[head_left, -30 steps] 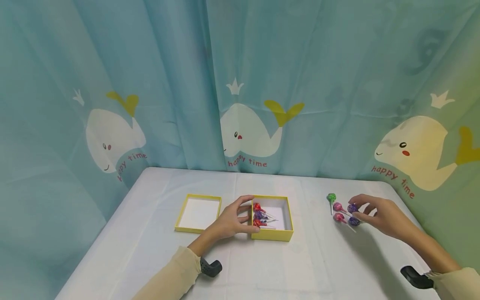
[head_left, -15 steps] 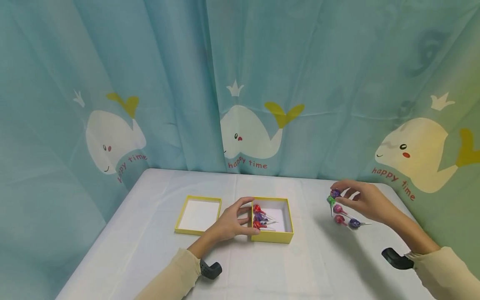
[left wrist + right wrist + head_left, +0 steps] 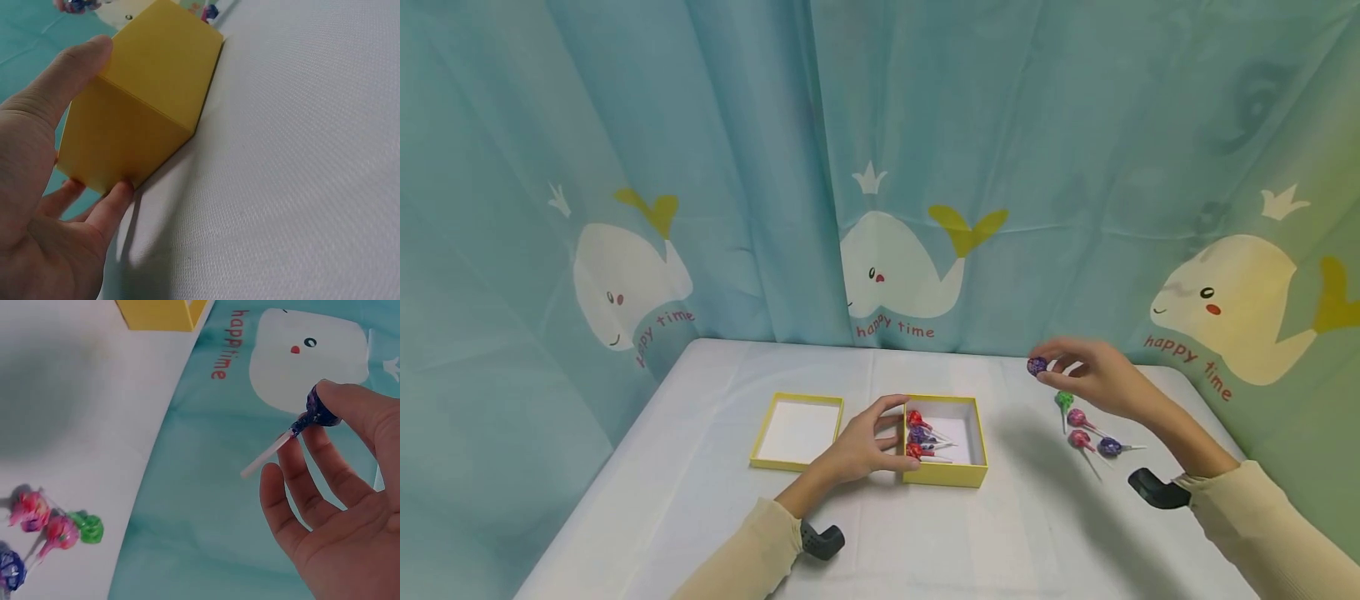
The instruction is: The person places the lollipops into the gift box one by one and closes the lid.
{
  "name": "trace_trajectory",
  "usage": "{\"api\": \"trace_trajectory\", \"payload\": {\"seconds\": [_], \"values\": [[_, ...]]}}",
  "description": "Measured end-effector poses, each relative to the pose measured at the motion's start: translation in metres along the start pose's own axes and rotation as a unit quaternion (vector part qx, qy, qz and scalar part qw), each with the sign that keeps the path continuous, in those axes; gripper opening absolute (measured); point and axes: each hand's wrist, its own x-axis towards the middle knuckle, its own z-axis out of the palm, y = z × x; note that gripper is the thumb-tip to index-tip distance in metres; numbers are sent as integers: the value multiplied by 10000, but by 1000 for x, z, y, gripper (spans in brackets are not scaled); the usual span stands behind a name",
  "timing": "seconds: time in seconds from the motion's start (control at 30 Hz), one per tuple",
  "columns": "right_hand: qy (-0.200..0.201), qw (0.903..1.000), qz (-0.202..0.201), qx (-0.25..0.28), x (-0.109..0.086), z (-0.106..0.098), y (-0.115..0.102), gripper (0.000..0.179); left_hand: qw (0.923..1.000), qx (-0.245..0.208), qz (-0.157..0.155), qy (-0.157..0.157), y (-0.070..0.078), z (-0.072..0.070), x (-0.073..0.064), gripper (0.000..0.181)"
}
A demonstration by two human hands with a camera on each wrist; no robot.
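My right hand (image 3: 1093, 375) pinches a purple-wrapped lollipop (image 3: 1037, 366) by its candy head, raised above the table. In the right wrist view its white stick (image 3: 269, 456) points away from the fingers. My left hand (image 3: 865, 442) grips the left end of an open yellow box (image 3: 946, 473), thumb at the near corner and fingers at the far one. Inside the box, red lollipops (image 3: 914, 418) and a purple one (image 3: 917, 435) lie along the left side, sticks pointing right. The left wrist view shows the thumb (image 3: 81, 62) against the yellow wall.
A yellow-rimmed lid (image 3: 796, 429) lies left of the box. On the right lie a green lollipop (image 3: 1064, 400), two pink lollipops (image 3: 1077, 417) and another purple lollipop (image 3: 1110, 447). A whale-print curtain (image 3: 760, 167) hangs behind the table.
My right hand has lifted the purple lollipop from the loose group and carried it left and up, past the green one. My left hand and the box have stayed in place.
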Motion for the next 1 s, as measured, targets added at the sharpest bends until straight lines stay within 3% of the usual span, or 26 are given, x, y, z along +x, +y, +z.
{"api": "trace_trajectory", "payload": {"seconds": [0.33, 1.0], "values": [[-238, 9995, 171, 79, 17, 8, -8, 25, 10000, -3, 24, -4, 0, 0, 0, 94], [-884, 9952, -30, 421, 49, 37, -25, 26, 10000, -10, 10, 11, -1, -1, 0, 93]]}}
